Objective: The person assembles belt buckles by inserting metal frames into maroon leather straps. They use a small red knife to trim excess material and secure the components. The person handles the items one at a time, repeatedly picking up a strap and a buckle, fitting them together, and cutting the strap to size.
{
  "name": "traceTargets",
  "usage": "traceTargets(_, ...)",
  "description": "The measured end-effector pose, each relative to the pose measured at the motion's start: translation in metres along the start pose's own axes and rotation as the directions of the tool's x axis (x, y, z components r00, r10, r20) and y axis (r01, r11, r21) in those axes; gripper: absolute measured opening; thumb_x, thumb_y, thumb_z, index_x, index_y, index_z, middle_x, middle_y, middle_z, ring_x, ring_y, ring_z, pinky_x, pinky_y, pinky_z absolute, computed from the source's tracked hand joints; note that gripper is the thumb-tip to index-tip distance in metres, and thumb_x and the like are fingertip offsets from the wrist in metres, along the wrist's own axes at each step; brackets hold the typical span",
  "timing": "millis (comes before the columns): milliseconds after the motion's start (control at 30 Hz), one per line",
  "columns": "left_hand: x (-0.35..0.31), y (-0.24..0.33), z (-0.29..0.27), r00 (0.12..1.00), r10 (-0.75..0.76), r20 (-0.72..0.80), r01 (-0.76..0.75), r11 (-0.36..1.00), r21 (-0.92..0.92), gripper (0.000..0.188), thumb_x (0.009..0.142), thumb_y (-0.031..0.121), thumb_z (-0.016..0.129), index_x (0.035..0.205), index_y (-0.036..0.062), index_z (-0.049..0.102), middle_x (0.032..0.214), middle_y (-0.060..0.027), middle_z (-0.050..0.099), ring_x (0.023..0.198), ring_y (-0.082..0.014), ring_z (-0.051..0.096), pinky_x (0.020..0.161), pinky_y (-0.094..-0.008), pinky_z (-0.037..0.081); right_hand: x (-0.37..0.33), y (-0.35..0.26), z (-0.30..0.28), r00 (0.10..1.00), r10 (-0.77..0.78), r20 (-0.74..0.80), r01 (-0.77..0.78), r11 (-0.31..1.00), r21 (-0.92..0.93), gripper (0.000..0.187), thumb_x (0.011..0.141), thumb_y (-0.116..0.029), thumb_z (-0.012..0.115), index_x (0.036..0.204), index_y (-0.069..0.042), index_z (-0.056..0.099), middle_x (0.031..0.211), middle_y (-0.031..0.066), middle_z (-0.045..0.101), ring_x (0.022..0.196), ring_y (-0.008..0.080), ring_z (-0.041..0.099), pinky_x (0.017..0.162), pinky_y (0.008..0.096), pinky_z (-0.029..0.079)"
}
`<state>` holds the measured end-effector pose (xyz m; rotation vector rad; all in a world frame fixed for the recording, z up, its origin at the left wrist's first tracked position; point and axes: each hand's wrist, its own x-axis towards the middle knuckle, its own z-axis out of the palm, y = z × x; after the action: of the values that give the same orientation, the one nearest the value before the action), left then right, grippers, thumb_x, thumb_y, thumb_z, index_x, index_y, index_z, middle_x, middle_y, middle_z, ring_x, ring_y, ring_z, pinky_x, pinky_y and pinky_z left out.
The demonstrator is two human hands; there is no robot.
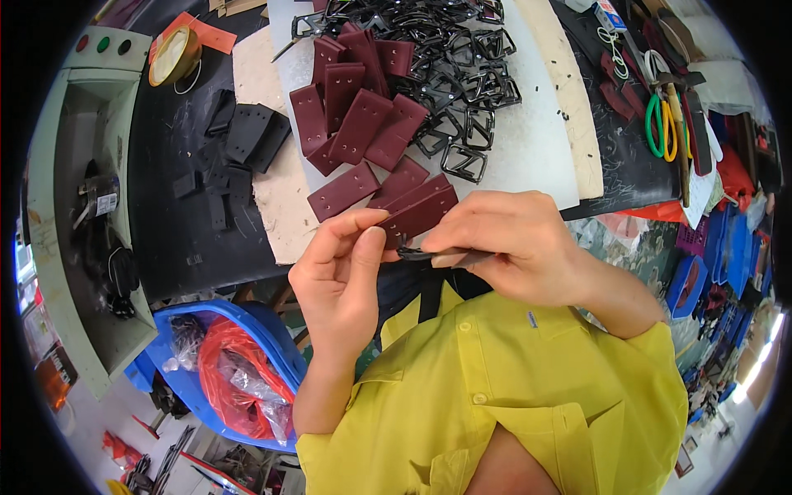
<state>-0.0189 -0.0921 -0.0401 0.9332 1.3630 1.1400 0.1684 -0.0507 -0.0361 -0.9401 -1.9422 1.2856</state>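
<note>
You sit at a dark workbench [177, 223] whose top is scuffed and scratched, with pale boards [276, 194] and a white cutting sheet [528, 148] laid over it. At your far left stands a cream machine housing [82, 91] with coloured buttons on top. Near left, under the bench edge, a blue bin [285, 351] holds red and clear plastic bags. To your right, blue crates [730, 247] are stacked along the floor. Daylight glares in at the near right rim.
</note>
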Motion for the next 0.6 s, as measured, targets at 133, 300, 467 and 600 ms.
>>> traceTargets(133, -0.004, 0.002, 0.002, 0.999, -0.051, 0.018, 0.053, 0.984, -0.172, 0.018, 0.088, 0.000, 0.054, 0.104, -0.0069, 0.059, 0.093, -0.0083, 0.062, 0.077, -0.0079, 0.057, 0.068, -0.0201, 0.049, 0.001, 0.003, -0.001, 1.000, 0.019, -0.008, -0.019, 0.998, 0.056, 0.022, 0.071, 0.003, 0.065, 0.092, -0.004, 0.065, 0.079, 0.0094, 0.063, 0.066, 0.0237, 0.062, 0.058, 0.0292, 0.049)
traceTargets(300, -0.007, 0.003, 0.006, 0.996, 0.081, 0.024, -0.079, 0.994, -0.078, 0.018, 0.088, -0.001, 0.054, 0.104, -0.0069, 0.060, 0.093, -0.0075, 0.064, 0.077, -0.0074, 0.057, 0.070, -0.0185, 0.045, 0.005, -0.013, -0.012, 0.917, 0.385, 0.107, -0.400, 0.876, 0.270, 0.014, 0.077, -0.004, 0.067, 0.090, -0.001, 0.065, 0.076, 0.0104, 0.065, 0.066, 0.0184, 0.062, 0.059, 0.0263, 0.047)
traceTargets(467, -0.006, 0.004, 0.009, 0.995, 0.096, 0.026, -0.093, 0.991, -0.095, 0.018, 0.086, -0.003, 0.056, 0.103, -0.0072, 0.061, 0.093, -0.0066, 0.064, 0.077, -0.0068, 0.056, 0.072, -0.0184, 0.044, 0.003, -0.006, -0.013, 0.971, 0.229, 0.062, -0.237, 0.951, 0.198, 0.014, 0.076, -0.003, 0.066, 0.090, -0.001, 0.064, 0.079, 0.0115, 0.065, 0.067, 0.0201, 0.062, 0.059, 0.0272, 0.047)
traceTargets(600, -0.003, 0.009, 0.013, 0.998, -0.054, 0.039, 0.060, 0.979, -0.195, 0.020, 0.085, -0.002, 0.058, 0.104, -0.0067, 0.061, 0.093, -0.0072, 0.063, 0.080, -0.0081, 0.056, 0.074, -0.0193, 0.044, 0.003, -0.008, -0.016, 0.992, 0.118, 0.037, -0.119, 0.993, 0.021, 0.015, 0.076, -0.003, 0.066, 0.090, -0.001, 0.063, 0.078, 0.0126, 0.064, 0.067, 0.0244, 0.061, 0.058, 0.0296, 0.047)
